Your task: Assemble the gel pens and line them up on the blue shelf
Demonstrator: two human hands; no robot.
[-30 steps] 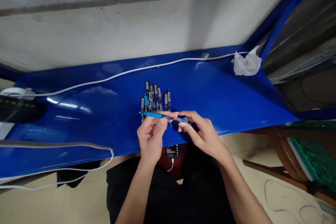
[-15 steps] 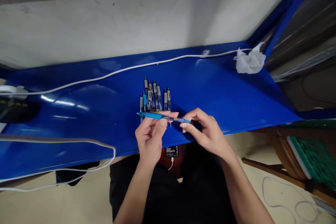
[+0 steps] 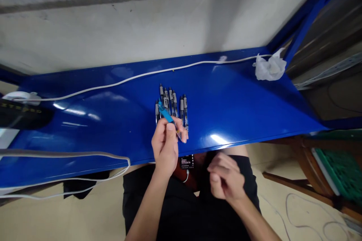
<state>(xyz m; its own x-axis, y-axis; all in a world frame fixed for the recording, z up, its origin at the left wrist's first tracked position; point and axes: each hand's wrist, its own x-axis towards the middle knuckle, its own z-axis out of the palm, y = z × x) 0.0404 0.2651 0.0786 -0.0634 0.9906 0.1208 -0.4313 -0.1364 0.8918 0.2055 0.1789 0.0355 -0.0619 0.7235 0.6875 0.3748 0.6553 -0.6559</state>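
Note:
My left hand (image 3: 166, 148) is closed round a pen with a blue grip (image 3: 166, 114), tilted with its blue end pointing up and left. Fingers partly cover the clear barrel. Beyond this hand, several pens with grey grips (image 3: 171, 96) lie side by side on the blue table (image 3: 240, 101), and two more grey-grip pens (image 3: 183, 105) lie slightly apart to the right. Over my lap, off the table's front edge, my right hand (image 3: 227, 177) is curled with its fingers closed. Motion blurs it, and anything inside it is hidden.
A white cable (image 3: 135, 77) crosses the table's back, and another white cable (image 3: 85, 154) loops over the front left edge. A crumpled plastic bag (image 3: 270, 67) sits at the back right. A dark object with lettering (image 3: 25, 113) is far left. Below the edge is a phone (image 3: 187, 162).
My right hand has let go of the pen's end and moved down and right over my lap, its fingers curling. The pen in my left hand has turned from nearly level to steeply slanted.

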